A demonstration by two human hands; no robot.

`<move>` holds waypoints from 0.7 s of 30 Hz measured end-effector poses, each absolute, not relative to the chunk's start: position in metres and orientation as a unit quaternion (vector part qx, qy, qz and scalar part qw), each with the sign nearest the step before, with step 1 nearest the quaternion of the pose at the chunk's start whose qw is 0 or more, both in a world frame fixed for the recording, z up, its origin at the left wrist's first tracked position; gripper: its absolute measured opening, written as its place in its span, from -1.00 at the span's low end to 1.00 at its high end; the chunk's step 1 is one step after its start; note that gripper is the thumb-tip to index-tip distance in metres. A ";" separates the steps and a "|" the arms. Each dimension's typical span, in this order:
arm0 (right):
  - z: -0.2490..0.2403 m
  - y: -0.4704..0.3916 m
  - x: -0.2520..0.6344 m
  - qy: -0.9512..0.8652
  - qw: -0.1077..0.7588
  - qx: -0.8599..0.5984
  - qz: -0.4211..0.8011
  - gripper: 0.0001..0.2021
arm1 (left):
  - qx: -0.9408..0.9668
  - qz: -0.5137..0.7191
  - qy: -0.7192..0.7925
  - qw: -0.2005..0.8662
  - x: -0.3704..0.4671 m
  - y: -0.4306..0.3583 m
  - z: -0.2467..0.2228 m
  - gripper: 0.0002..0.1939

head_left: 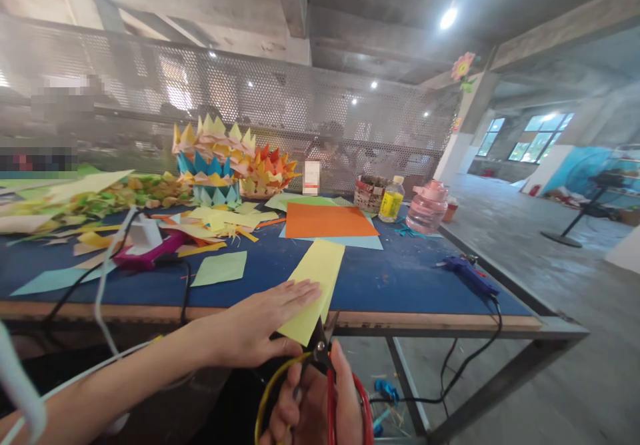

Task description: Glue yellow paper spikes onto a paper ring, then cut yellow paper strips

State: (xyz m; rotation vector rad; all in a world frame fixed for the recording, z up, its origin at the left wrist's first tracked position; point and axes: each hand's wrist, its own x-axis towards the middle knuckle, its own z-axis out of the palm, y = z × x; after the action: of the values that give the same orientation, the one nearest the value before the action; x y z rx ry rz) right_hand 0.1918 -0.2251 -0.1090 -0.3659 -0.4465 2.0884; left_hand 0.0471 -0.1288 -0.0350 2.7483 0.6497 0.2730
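Note:
A strip of yellow paper (320, 265), seemingly in two layers, lies on the blue tabletop with its near end past the front edge. My left hand (270, 315) rests palm down on it, fingers stretched flat and the thumb apart by its near corner. My right hand (310, 402) grips scissors (321, 350) with red handles, below the table edge. Their blades stand apart, pointing up at the paper's near end; whether they touch it I cannot tell. A yellow curved band (263, 398) shows left of the right hand. Beyond the strip lies an orange sheet (330, 220) on pale blue paper.
Paper scraps (220, 218) and a magenta object (150, 253) with cables cover the left. Pointed paper pieces (215, 158) stand behind. A woven basket (369, 193), a yellow-labelled bottle (391, 200) and a pink bottle (427, 208) stand back right; a blue glue gun (470, 274) lies nearer.

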 end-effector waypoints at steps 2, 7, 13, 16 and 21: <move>-0.113 -0.226 0.191 -0.188 0.474 -0.147 0.847 -0.38 | 0.951 0.094 0.228 0.185 0.045 -0.127 -0.031 -0.26; -0.110 -0.231 0.185 -0.180 0.522 -0.179 0.814 -0.39 | 0.933 0.107 0.253 0.234 0.046 -0.122 -0.022 -0.43; -0.110 -0.232 0.183 -0.181 0.516 -0.198 0.813 -0.36 | 0.923 0.160 0.262 0.231 0.052 -0.119 -0.023 -0.57; -0.111 -0.231 0.185 -0.194 0.508 -0.201 0.815 -0.36 | 0.924 0.156 0.256 0.236 0.051 -0.119 -0.022 -0.58; -0.112 -0.231 0.187 -0.179 0.506 -0.176 0.825 -0.37 | 0.933 0.137 0.232 0.240 0.048 -0.118 -0.019 -0.58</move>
State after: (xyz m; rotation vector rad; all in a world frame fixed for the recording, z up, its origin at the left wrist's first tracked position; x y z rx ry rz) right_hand 0.1870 -0.2307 -0.1121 -0.4250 -0.4323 1.9909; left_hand 0.0483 -0.1180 -0.0186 2.5531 0.6362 0.3740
